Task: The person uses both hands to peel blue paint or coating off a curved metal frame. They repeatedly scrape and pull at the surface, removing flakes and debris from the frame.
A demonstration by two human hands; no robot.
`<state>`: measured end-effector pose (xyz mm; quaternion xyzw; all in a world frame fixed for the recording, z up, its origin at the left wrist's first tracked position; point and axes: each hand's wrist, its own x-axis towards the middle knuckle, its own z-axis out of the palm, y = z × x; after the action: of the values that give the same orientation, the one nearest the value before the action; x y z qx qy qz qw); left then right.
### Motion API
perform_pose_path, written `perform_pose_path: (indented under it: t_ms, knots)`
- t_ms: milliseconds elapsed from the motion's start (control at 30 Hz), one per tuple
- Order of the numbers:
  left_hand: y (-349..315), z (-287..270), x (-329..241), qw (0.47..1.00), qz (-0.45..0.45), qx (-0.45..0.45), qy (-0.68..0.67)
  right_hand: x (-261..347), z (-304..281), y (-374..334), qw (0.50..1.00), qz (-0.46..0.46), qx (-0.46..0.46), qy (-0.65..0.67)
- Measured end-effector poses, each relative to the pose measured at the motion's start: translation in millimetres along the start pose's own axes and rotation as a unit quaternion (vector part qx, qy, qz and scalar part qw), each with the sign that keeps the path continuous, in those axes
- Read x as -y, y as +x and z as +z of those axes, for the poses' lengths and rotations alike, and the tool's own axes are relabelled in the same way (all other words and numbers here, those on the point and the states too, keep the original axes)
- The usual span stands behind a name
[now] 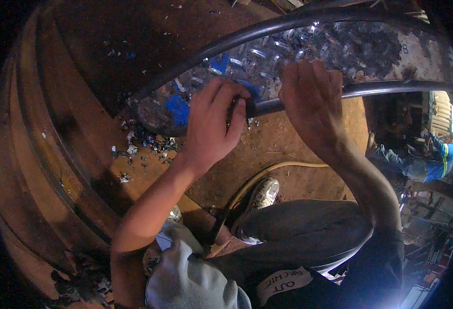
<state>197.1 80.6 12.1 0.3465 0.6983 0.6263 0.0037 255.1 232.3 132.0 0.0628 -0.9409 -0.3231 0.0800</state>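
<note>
A long metal tread plate (273, 54) with a raised pattern, bordered by black tubing (391, 88), stretches across the top of the view. Its surface is dirty, with blue patches (177, 109) and dark, flaky remains. At the plate's near edge, my left hand (213, 118) is closed, thumb and fingers drawn together beside a curved blue strip; whatever lies between them is hidden. My right hand (311, 92) reaches across the near tube, its fingers curled down against the plate. I cannot make out what is under those fingertips.
Small scraps (139, 147) litter the brown floor below the plate's left end. A yellowish hose (257, 177) curves past my shoe (264, 193). Long brown beams (46, 139) run along the left. Another person (435, 159) in a blue top is at the far right.
</note>
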Motion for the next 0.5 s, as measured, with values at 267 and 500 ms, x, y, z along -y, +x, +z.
perform_pose_path:
  t_ms: [267, 500]
  knots:
    - [-1, 1, 3, 1.0, -0.017, 0.001, -0.01, -1, 4, -1, 1.0, 0.012, 0.019, 0.02]
    - [1, 6, 8, 0.999, -0.018, -0.017, -0.034, -22, 1, -1, 0.983, 0.013, 0.023, 0.183]
